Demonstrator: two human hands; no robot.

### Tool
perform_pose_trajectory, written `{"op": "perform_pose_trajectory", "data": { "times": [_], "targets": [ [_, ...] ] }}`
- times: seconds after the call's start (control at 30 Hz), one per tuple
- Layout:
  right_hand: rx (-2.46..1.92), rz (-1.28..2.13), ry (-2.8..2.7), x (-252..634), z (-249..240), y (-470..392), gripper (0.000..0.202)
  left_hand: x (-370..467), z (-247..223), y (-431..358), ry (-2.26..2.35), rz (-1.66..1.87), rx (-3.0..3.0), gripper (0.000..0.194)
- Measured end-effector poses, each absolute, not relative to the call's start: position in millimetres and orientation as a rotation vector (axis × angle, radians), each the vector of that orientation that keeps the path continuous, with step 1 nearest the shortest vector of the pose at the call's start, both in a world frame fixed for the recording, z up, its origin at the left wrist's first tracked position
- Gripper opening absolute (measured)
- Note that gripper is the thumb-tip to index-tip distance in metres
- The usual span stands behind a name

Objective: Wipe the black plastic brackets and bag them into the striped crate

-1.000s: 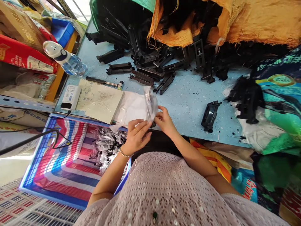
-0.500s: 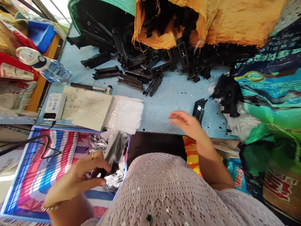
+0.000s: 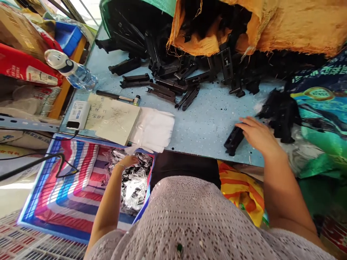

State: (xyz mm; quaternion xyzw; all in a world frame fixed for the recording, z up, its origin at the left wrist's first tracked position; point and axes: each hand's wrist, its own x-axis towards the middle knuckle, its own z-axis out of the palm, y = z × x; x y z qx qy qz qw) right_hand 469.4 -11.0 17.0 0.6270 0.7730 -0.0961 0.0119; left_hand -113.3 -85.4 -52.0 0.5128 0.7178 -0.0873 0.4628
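Observation:
My left hand [image 3: 130,160] is at the table's front edge, above the blue crate. Its fingers are pinched together at the corner of a clear plastic bag [image 3: 139,147], which sticks out from the stack of bags [image 3: 155,128]. On the right of the table, my right hand [image 3: 258,137] has its fingers closed over the upper end of a black slotted part [image 3: 233,140]. The palm hides some of this part. Farther back, several similar black parts [image 3: 162,92] lie in a loose heap.
Wrapped parts [image 3: 134,186] fill one side of the blue crate [image 3: 36,189] with its striped lining. A hammer [image 3: 118,96], cardboard [image 3: 112,119], a white box [image 3: 78,115] and a water bottle [image 3: 73,72] are on the left. An orange sack [image 3: 298,27] spills black parts at the back.
My left hand has let go of the bagged black part over the crate and moved up to the bags. My right hand has moved right onto the black part, which now lies tilted. The view has shifted.

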Motion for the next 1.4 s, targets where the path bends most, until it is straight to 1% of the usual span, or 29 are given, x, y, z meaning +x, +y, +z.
{"op": "perform_pose_trajectory", "data": {
  "times": [0.07, 0.13, 0.17, 0.23, 0.3, 0.37, 0.43, 0.5, 0.53, 0.6, 0.67, 0.77, 0.87, 0.97, 1.03, 1.1, 1.2, 1.27, 1.33, 1.4],
  "targets": [
    [1.935, -0.433, 2.446, 459, 18, -14, 0.038, -87, -32, -84, 1.412, -0.066, 1.265, 0.032],
    [1.962, -0.596, 2.480, 436, 16, -16, 0.035, -52, -12, -75, 1.127, 0.219, 1.334, 0.038],
    [1.980, -0.714, 2.502, 421, 14, -17, 0.034, -32, -4, -68, 1.096, 0.392, 1.417, 0.038],
    [2.048, -1.062, 2.502, 387, 8, -17, 0.034, 6, 3, -48, 1.339, 0.668, 1.672, 0.030],
    [2.161, -1.508, 2.394, 354, 0, -17, 0.034, 31, 2, -26, 1.676, 0.698, 1.884, 0.022],
    [2.268, -1.973, 2.197, 328, -6, -18, 0.035, 38, -5, -9, 1.813, 0.589, 1.949, 0.014],
    [2.245, -2.471, 1.918, 308, -7, -19, 0.037, 28, -11, 3, 1.722, 0.554, 1.871, 0.012],
    [2.071, -2.939, 1.586, 291, -3, -18, 0.037, 12, -15, 8, 1.586, 0.617, 1.679, 0.013],
    [1.955, -3.120, 1.436, 282, 1, -16, 0.036, 5, -15, 9, 1.542, 0.658, 1.561, 0.017],
    [1.742, -3.354, 1.247, 263, 11, -9, 0.033, -5, -15, 9, 1.495, 0.722, 1.357, 0.027],
    [1.582, -3.468, 1.161, 243, 17, 1, 0.028, -6, -15, 9, 1.468, 0.735, 1.264, 0.030],
    [1.462, -3.504, 1.081, 217, 15, 16, 0.021, -1, -15, 8, 1.458, 0.723, 1.242, 0.028],
    [1.545, -3.459, 0.997, 201, -1, 24, 0.015, 1, -14, 10, 1.470, 0.825, 1.136, 0.028],
    [1.646, -3.415, 0.964, 195, -18, 24, 0.015, -5, -4, 9, 1.415, 0.965, 1.077, 0.030],
    [1.672, -3.399, 0.967, 192, -24, 22, 0.016, -12, 7, 7, 1.386, 1.000, 1.219, 0.022],
    [1.685, -3.396, 0.974, 190, -26, 21, 0.017, -17, 19, 4, 1.477, 0.919, 1.529, 0.001],
    [1.692, -3.419, 0.995, 191, -22, 17, 0.019, -19, 28, 3, 1.707, 0.635, 1.998, 0.029],
    [1.604, -3.479, 1.021, 200, -17, 11, 0.021, -18, 27, 5, 1.758, 0.565, 2.119, 0.043],
    [1.301, -3.554, 1.020, 216, -13, 0, 0.025, -19, 23, 8, 1.708, 0.650, 2.108, 0.053],
    [0.876, -3.523, 0.947, 233, -13, -14, 0.030, -24, 18, 10, 1.618, 0.753, 2.029, 0.058]
  ]
}}
